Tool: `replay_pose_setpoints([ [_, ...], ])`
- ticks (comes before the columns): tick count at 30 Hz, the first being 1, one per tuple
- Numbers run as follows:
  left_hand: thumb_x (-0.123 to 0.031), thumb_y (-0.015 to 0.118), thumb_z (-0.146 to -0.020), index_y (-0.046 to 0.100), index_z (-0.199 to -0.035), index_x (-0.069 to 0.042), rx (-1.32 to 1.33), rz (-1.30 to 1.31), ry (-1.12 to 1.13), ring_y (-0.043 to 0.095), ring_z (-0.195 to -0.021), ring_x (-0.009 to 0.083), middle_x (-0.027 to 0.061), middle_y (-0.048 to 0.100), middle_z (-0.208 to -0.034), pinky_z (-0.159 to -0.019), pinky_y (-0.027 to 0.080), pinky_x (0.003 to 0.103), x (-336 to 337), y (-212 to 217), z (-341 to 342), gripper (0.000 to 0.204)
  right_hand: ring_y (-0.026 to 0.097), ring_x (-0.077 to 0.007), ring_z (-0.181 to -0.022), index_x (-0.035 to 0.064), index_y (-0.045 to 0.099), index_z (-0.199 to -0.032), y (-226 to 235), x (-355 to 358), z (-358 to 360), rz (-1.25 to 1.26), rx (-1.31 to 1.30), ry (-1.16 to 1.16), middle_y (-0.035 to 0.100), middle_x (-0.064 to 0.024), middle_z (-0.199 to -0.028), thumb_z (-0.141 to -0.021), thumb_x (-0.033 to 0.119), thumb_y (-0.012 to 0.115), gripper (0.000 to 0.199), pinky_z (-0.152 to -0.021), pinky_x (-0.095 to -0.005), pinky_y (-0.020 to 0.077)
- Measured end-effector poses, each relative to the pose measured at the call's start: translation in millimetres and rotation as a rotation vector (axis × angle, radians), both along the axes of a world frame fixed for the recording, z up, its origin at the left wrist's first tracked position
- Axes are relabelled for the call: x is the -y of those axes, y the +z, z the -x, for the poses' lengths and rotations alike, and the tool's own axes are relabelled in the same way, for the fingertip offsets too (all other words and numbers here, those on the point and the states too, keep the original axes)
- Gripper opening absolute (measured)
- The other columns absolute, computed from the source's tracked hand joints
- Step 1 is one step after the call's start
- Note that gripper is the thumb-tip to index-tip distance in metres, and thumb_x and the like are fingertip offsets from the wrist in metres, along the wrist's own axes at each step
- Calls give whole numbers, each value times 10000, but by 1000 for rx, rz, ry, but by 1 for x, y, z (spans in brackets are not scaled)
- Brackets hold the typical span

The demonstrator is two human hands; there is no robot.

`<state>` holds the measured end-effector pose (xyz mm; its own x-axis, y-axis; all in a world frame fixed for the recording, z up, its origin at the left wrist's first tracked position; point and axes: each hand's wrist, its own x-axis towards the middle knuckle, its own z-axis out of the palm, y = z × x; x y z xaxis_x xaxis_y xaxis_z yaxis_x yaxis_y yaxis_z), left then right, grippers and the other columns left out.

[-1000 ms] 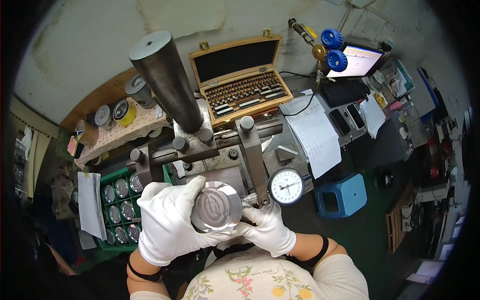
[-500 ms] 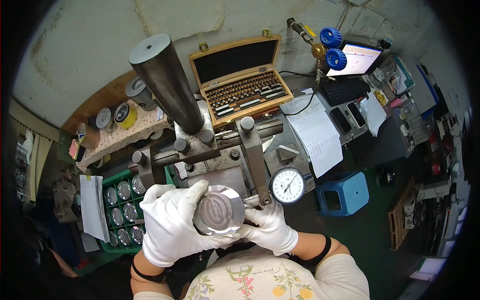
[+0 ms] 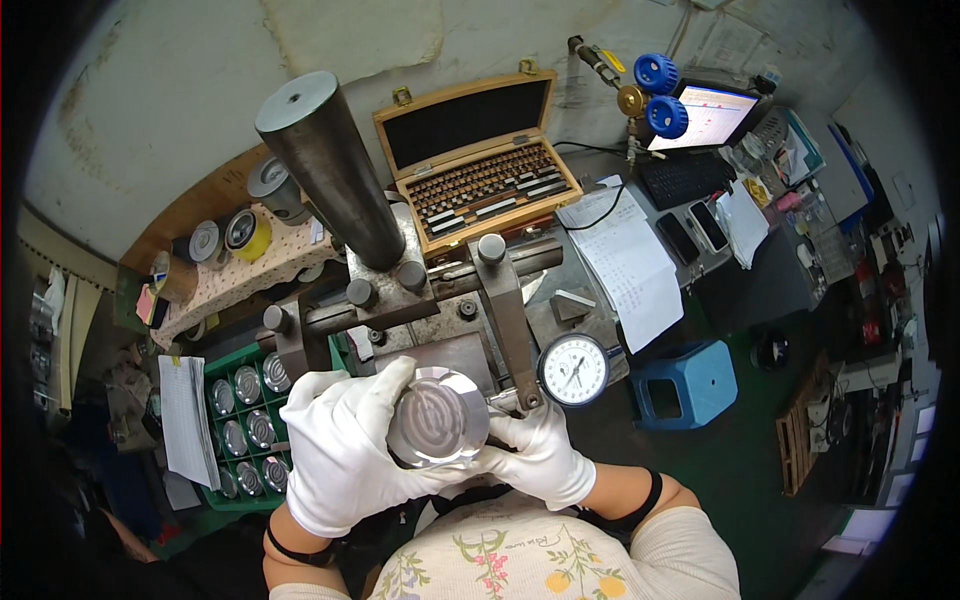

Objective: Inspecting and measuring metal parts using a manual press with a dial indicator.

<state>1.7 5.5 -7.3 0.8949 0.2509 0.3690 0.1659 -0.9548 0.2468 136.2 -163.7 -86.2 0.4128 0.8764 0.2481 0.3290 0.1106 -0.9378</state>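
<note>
Both my hands wear white gloves and hold a round silver metal piston (image 3: 438,417), its face with curved grooves turned up toward me. My left hand (image 3: 345,440) wraps its left side, thumb along the upper rim. My right hand (image 3: 540,455) grips the lower right edge; some of its fingertips are hidden under the part. Just past the right hand, a dial gauge (image 3: 573,370) with a white face is fixed by the arm of a steel fixture (image 3: 508,320). The piston sits close to the gauge's stem; whether they touch I cannot tell.
A thick steel column (image 3: 335,170) rises behind the fixture. At left, a green divided tray (image 3: 240,360) holds several similar pistons beside a paper stack (image 3: 187,420). Behind stands an open wooden case (image 3: 480,190) of gauge blocks. Papers (image 3: 625,270), phones and a blue stool (image 3: 690,385) are at right.
My hands and the piston stay nearly in place. The needle on the dial gauge has shifted slightly. The whole view has moved a little.
</note>
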Motion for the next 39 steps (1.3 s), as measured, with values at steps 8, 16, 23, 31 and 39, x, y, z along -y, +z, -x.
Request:
replay_pose_setpoints([
  [8,-658,876,-575,624,-1202,-26,16,5,-3,651,-779,250,51,689,-910,-840,443,414,0,5,-4,926,613,-329,-1178,45,718,-1206,-1,1,1,41,-6,-9,668,-162,-1253,-831,237,816,433,-1090,-435,396],
  [16,-605,897,-594,632,-1163,-11,27,18,-23,670,-742,273,71,707,-884,-804,467,410,0,7,-5,864,617,-345,-1164,27,708,-1212,-4,0,0,-35,17,-17,670,-182,-1237,-836,213,809,432,-1077,-434,403],
  [23,-605,902,-586,631,-1161,-10,35,19,-27,675,-715,281,75,717,-890,-775,481,394,-1,6,-7,871,633,-350,-1125,4,698,-1209,3,0,1,28,-27,3,672,-194,-1225,-849,199,799,422,-1048,-421,428],
  [31,-624,896,-584,629,-1171,-13,7,20,-15,672,-723,277,70,715,-892,-786,469,397,-1,7,-6,888,629,-345,-1128,4,690,-1229,0,1,-1,8,35,13,668,-192,-1227,-850,191,796,436,-1052,-421,428],
  [39,-621,896,-580,624,-1187,-17,10,2,-15,669,-733,274,71,714,-906,-794,464,398,-1,7,-6,898,624,-342,-1155,7,691,-1232,2,0,-1,-6,-6,15,658,-195,-1261,-856,184,792,427,-1064,-409,419],
])
